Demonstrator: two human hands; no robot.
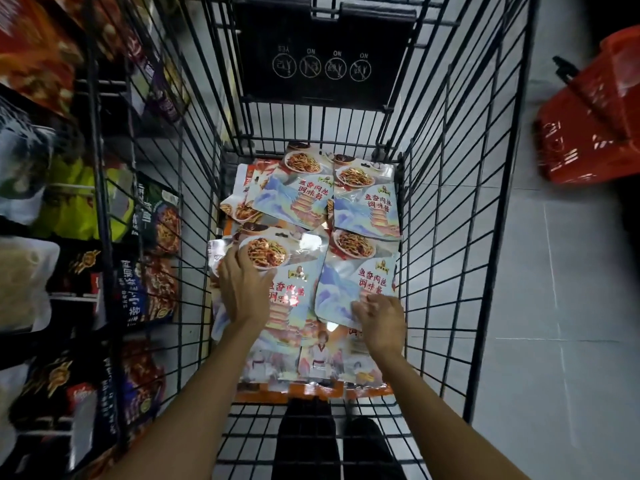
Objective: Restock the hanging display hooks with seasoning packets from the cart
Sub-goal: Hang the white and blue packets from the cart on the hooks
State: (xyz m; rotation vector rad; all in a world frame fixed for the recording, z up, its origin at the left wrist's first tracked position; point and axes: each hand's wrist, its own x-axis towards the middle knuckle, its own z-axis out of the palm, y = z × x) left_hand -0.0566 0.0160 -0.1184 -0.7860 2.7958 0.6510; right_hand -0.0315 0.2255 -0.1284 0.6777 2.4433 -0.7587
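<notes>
Left hand (242,292) flat with fingers straight, resting on near-left packet (273,252). Right hand (381,320) curled, pinching the bottom edge of near-right packet (360,275). Both packets lie on top of the seasoning packet pile (298,199) in wire cart (504,202). Hanging display (152,289) left of cart, red basket (595,126) on floor to the right.

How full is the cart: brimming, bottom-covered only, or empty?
Bottom-covered only: seasoning packets lie flat and overlapping across the floor of the cart, while its wire walls stand bare above them.
</notes>
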